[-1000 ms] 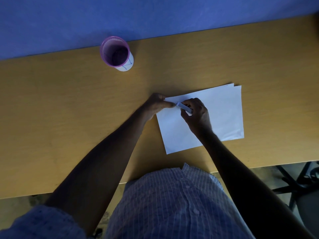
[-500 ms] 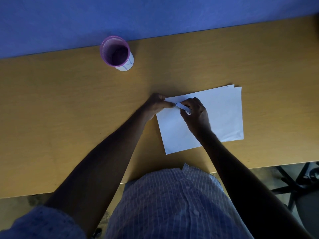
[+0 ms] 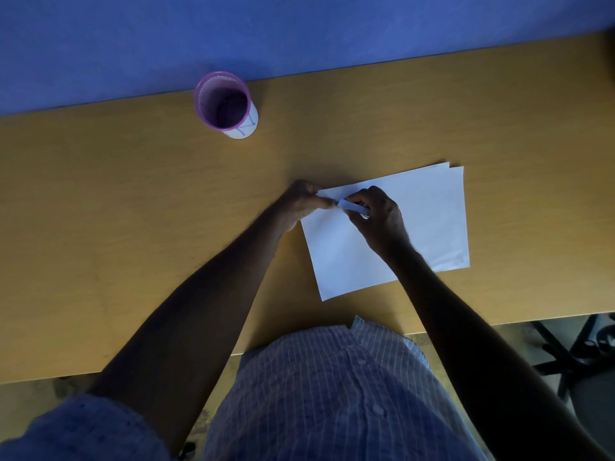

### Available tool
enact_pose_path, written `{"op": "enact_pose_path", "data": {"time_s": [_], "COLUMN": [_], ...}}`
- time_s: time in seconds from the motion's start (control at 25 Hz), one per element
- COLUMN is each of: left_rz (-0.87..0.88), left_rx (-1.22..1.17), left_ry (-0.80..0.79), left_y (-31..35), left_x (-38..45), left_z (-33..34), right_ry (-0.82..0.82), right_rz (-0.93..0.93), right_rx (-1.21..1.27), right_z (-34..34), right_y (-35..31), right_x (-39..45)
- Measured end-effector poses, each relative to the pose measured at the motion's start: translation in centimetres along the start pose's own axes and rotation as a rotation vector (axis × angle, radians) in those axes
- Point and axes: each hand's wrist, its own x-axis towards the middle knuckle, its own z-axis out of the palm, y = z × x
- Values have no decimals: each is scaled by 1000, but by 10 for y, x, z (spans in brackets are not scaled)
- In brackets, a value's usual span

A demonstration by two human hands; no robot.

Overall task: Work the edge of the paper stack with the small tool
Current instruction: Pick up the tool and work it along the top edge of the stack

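Head view shows my two hands meeting at the far left corner of the paper stack, which lies flat on the wooden desk, a little to the right of centre and just ahead of my body. My left hand curls around that corner, thumb and fingertips pinching the edge of the sheets to keep them together. My right hand rests on top of the stack and grasps the small tool, a pale, narrow thing whose tip points at the pinched corner and lies right against my left fingertips. I cannot tell from here exactly what kind of tool it is, nor whether its tip is already under or around the edge.

As I judge it, the step in hand is bringing the tool to bear on the corner of the stack. The next move calls for the left pinch to hold firm so the sheets do not fan, while the right hand seats the tip squarely on the edge.

Counting: one paper stack, of at least two sheets judging by the offset far right corner; one small tool; one purple-rimmed cup standing well apart near the desk's far edge; two hands.
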Motion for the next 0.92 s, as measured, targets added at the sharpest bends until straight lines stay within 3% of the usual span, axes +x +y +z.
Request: {"op": "enact_pose_path", "data": {"time_s": [0.2, 0.4, 0.48, 0.76, 0.92], "left_rz": [21, 24, 23, 6, 3], "left_rx": [-31, -57, -71, -48, -78], "left_ry": [-17, -34, -35, -51, -77], "left_y": [0, 4, 4, 6, 8], "left_x": [-4, -8, -8, -11, -8], "left_z": [-1, -3, -3, -5, -6], "right_ry": [-8, -170, -180, -127, -161], "right_rz": [14, 367, 418, 521, 374], "right_rx": [18, 220, 288, 411, 266], "right_z": [-1, -7, -10, -19, -19], "right_y": [0, 0, 0, 2, 2], "right_x": [2, 13, 18, 25, 13]}}
